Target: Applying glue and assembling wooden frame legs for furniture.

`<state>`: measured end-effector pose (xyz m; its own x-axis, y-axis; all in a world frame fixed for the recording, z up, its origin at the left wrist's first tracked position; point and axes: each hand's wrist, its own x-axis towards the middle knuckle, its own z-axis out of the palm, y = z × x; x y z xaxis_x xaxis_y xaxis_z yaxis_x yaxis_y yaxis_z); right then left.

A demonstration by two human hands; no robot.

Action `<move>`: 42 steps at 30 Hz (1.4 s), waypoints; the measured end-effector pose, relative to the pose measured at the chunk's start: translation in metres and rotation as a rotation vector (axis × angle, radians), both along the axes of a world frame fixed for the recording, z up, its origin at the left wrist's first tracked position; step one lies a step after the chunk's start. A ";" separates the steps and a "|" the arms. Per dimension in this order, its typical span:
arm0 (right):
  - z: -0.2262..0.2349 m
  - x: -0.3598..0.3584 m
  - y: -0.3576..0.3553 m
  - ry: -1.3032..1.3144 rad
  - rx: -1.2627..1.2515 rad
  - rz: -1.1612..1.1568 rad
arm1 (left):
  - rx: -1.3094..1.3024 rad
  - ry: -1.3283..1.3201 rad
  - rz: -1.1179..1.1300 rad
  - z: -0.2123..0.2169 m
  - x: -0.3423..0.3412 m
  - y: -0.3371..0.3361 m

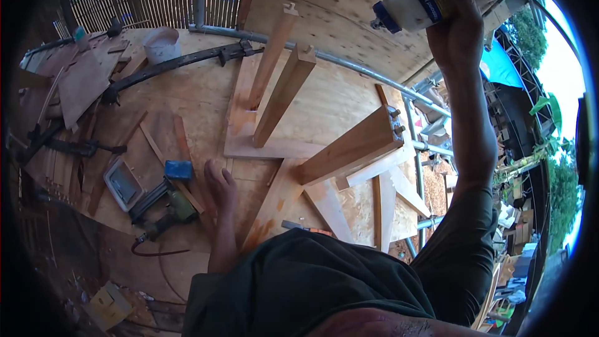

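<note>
High at the upper right, my right hand (458, 28) is wrapped round a white glue bottle (415, 0) with a blue nozzle cap, tilted with its tip toward the lower left. My left hand (219, 184) hangs low over the worktable, fingers stretched and nothing in them. To its right, wooden pieces with tenons at their ends rise from flat boards: a slim post (274, 56), a second post (285, 97) beside it, and a wide leg (352, 143) with two round-edged tenons. Near my body lies a narrow chisel-like tool (306, 228) with an orange handle.
Left of my left hand lie a green nail gun (171, 212) with a hose, a blue block (178, 170) and a white tray (123, 184). Farther back are a long dark bar clamp (181, 65) and a white bucket (161, 45). A metal pipe (362, 73) edges the plywood table (337, 97).
</note>
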<state>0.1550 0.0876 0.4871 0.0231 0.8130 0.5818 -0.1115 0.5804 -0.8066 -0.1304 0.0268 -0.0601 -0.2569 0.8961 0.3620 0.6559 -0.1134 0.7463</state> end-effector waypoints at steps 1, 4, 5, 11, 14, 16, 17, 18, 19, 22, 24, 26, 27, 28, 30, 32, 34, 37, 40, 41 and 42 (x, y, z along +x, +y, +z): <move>0.000 -0.003 0.015 0.007 0.033 -0.073 | 0.009 -0.004 0.024 0.005 0.001 -0.002; -0.014 0.018 0.098 0.332 -0.009 1.045 | 0.013 -0.026 0.028 0.004 0.004 0.008; -0.017 0.014 0.111 0.335 -0.061 0.915 | 0.002 -0.023 0.032 0.002 0.005 0.010; -0.042 0.029 0.098 -0.234 -0.131 -0.058 | -0.036 -0.130 0.057 0.004 0.005 0.003; -0.063 0.003 0.068 -0.245 -0.146 -0.058 | -0.018 -0.109 0.041 0.005 0.002 0.008; -0.068 -0.004 0.068 -0.250 -0.159 -0.045 | -0.031 -0.138 0.053 -0.001 0.002 0.005; -0.069 -0.005 0.068 -0.240 -0.161 -0.028 | -0.032 -0.146 0.052 -0.001 0.003 0.005; -0.069 -0.007 0.068 -0.244 -0.169 -0.031 | -0.033 -0.148 0.052 -0.001 0.001 0.004; -0.067 -0.008 0.068 -0.267 -0.183 0.020 | -0.041 -0.151 0.050 -0.002 0.000 0.004; -0.069 -0.015 0.066 -0.354 -0.174 0.080 | -0.032 -0.134 0.043 -0.007 0.001 0.005; -0.072 -0.016 0.068 -0.418 -0.151 0.091 | 0.000 -0.164 0.051 -0.011 0.000 0.005; -0.073 -0.012 0.072 -0.452 -0.126 0.114 | -0.011 -0.139 0.056 -0.008 0.000 0.004; -0.074 -0.011 0.072 -0.453 -0.132 0.114 | -0.014 -0.111 0.061 -0.006 0.000 0.004; -0.074 -0.012 0.071 -0.448 -0.134 0.095 | -0.020 -0.111 0.060 -0.009 0.000 0.004; -0.073 -0.011 0.069 -0.443 -0.141 0.078 | 0.005 -0.124 0.056 -0.016 -0.001 0.004; -0.070 -0.006 0.067 -0.314 -0.201 0.122 | -0.002 -0.100 0.069 -0.014 0.000 0.003; -0.068 -0.002 0.065 -0.303 -0.198 0.133 | 0.000 -0.082 0.075 -0.013 0.000 0.004; -0.072 0.003 0.067 -0.288 -0.177 0.159 | -0.011 -0.060 0.080 -0.013 0.001 0.005; -0.069 0.005 0.065 -0.277 -0.179 0.145 | 0.000 -0.071 0.088 -0.014 0.002 0.006; -0.065 0.004 0.064 -0.269 -0.196 0.118 | 0.011 -0.071 0.088 -0.015 0.001 0.006; -0.068 -0.014 0.057 -0.266 -0.199 0.115 | 0.022 -0.071 0.086 -0.017 0.001 0.006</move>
<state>0.1409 0.1448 0.4188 -0.2069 0.8995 0.3850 0.0625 0.4048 -0.9123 -0.1291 0.0332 -0.0772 -0.3579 0.8618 0.3595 0.6098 -0.0759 0.7889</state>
